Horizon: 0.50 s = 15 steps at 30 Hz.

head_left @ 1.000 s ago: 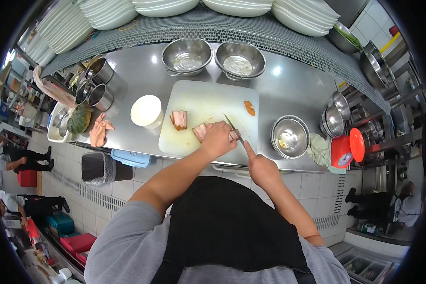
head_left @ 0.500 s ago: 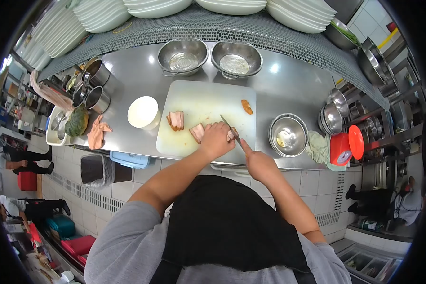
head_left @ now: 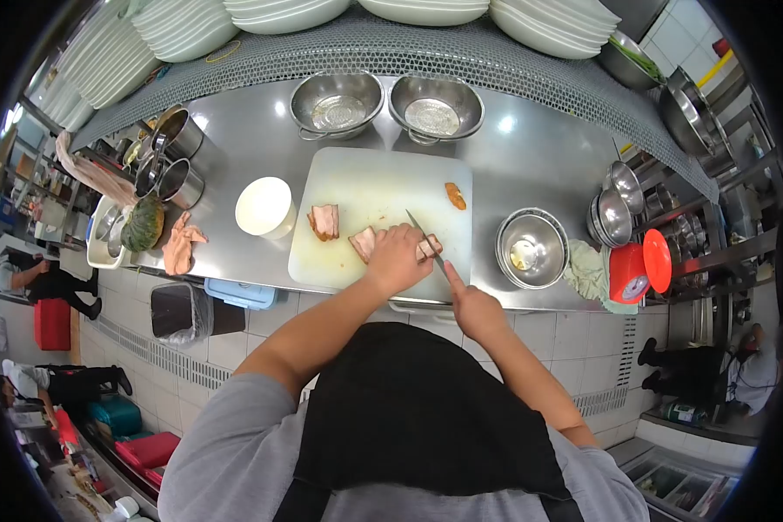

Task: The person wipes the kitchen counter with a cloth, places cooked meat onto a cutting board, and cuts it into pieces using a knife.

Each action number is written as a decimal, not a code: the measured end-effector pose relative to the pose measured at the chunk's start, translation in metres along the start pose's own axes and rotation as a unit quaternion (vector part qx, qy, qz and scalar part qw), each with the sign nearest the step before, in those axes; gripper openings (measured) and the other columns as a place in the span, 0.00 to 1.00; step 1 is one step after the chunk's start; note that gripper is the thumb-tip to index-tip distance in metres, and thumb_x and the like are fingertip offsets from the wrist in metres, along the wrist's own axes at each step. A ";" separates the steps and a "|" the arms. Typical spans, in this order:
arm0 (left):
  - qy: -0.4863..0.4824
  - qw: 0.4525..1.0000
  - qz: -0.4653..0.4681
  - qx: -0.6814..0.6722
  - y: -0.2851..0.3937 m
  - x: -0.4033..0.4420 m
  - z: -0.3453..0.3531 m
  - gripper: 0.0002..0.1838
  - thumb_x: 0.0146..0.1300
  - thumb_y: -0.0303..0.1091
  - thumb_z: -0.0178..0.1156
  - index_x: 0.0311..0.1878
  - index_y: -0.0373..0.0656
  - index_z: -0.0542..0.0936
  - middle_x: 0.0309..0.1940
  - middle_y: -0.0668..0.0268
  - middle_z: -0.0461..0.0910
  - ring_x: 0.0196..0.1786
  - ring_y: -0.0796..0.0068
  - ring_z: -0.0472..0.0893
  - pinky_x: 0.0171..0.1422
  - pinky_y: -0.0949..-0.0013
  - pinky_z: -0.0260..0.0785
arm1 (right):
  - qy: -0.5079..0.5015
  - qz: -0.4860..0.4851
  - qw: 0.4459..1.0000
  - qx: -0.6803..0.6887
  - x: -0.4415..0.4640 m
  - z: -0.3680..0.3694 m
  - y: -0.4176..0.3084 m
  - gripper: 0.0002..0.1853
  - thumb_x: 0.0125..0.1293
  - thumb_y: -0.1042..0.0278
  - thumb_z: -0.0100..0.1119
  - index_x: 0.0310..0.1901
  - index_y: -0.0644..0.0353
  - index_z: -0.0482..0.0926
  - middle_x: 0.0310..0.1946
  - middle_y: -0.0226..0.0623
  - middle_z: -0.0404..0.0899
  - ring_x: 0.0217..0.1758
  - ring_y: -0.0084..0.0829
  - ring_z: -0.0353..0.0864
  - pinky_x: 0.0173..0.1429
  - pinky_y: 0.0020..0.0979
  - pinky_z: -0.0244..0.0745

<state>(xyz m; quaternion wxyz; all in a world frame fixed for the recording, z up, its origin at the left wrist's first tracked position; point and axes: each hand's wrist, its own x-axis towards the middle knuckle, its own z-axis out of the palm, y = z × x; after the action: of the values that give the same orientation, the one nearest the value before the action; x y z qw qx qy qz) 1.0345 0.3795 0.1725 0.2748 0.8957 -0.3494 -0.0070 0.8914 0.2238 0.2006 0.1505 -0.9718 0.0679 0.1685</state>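
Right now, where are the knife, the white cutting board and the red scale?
Knife (head_left: 424, 232), head view: middle of the blade.
White cutting board (head_left: 383, 181), head view: bare upper part.
Red dial scale (head_left: 625, 266), head view: body, above the dial.

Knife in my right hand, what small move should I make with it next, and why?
Probably a short slicing stroke with the knife, left fingertips tucked back: the right hand grips its handle, the blade crosses the meat on the cutting board, and the left hand rests on that meat close beside the blade.
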 end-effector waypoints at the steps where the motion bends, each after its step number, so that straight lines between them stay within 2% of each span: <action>1: 0.015 1.000 -0.002 -0.021 0.002 -0.003 -0.004 0.22 0.50 0.38 0.68 0.49 0.41 0.78 0.48 0.57 0.78 0.58 0.56 0.76 0.63 0.54 0.64 | -0.007 0.000 1.000 -0.006 -0.004 -0.006 0.001 0.39 0.71 0.67 0.51 0.80 0.43 0.49 0.35 0.50 0.83 0.35 0.48 0.86 0.41 0.49 0.81; 5: 0.032 0.996 -0.001 -0.080 -0.015 -0.019 -0.025 0.23 0.50 0.35 0.68 0.50 0.42 0.75 0.49 0.56 0.77 0.59 0.54 0.75 0.64 0.52 0.63 | 0.041 -0.017 0.999 0.025 -0.024 -0.029 -0.012 0.35 0.73 0.64 0.49 0.80 0.44 0.51 0.33 0.49 0.82 0.33 0.48 0.85 0.40 0.49 0.81; 7: 0.075 0.994 0.044 -0.064 -0.025 -0.024 -0.022 0.21 0.50 0.32 0.67 0.47 0.41 0.72 0.43 0.58 0.76 0.53 0.54 0.76 0.58 0.52 0.66 | 0.033 -0.027 0.999 0.025 -0.029 -0.035 -0.021 0.35 0.73 0.64 0.49 0.80 0.45 0.52 0.33 0.49 0.82 0.33 0.49 0.84 0.40 0.49 0.81; 15: 0.056 0.996 0.019 -0.072 -0.017 -0.024 -0.001 0.20 0.49 0.30 0.67 0.45 0.42 0.72 0.44 0.57 0.76 0.52 0.52 0.76 0.59 0.52 0.66 | -0.002 -0.041 0.999 0.018 -0.022 -0.032 -0.029 0.33 0.73 0.67 0.49 0.79 0.49 0.56 0.32 0.49 0.83 0.32 0.49 0.85 0.39 0.49 0.81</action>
<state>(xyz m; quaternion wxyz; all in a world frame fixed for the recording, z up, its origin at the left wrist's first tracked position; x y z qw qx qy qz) 1.0269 0.4055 0.1610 0.3581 0.8658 -0.3486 0.0228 0.8860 0.2427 0.2446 0.1746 -0.9706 0.0303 0.1629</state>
